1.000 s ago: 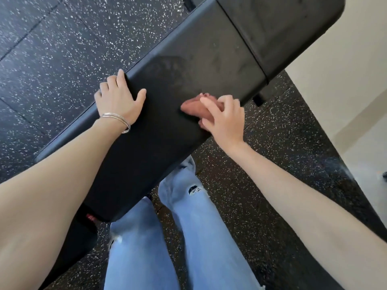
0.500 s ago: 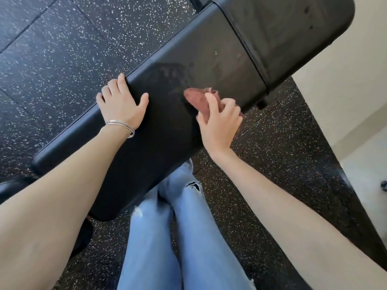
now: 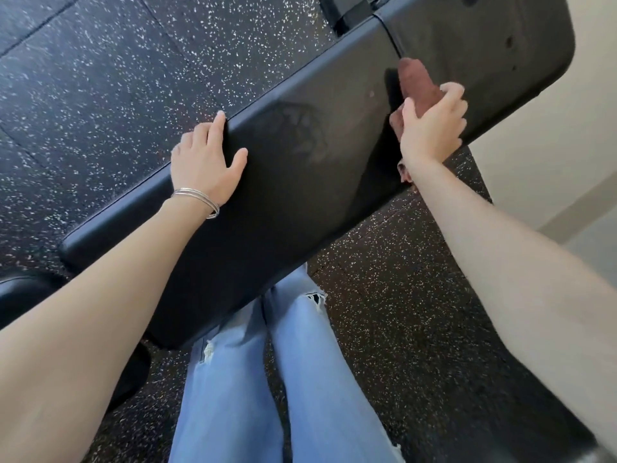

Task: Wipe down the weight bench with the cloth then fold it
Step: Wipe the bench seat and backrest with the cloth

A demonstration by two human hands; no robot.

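Presently the bunched cloth [image 3: 414, 85] is gripped by the right hand [image 3: 432, 127] against the weight bench [image 3: 300, 202] at one o'clock, beside the seam [image 3: 387, 35]; the left hand [image 3: 203, 162] is laid flat, fingers spread. Strips could be missed by so small a wad.

I can't see the cloth's [image 3: 415, 85] lower half under the right hand [image 3: 432, 128], and the surface [image 3: 300, 195] runs off the top.

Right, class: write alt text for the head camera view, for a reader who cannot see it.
A person's right hand grips a reddish-brown cloth against a black weight bench, while the left hand rests on its far edge. Blue jeans and speckled floor show below.
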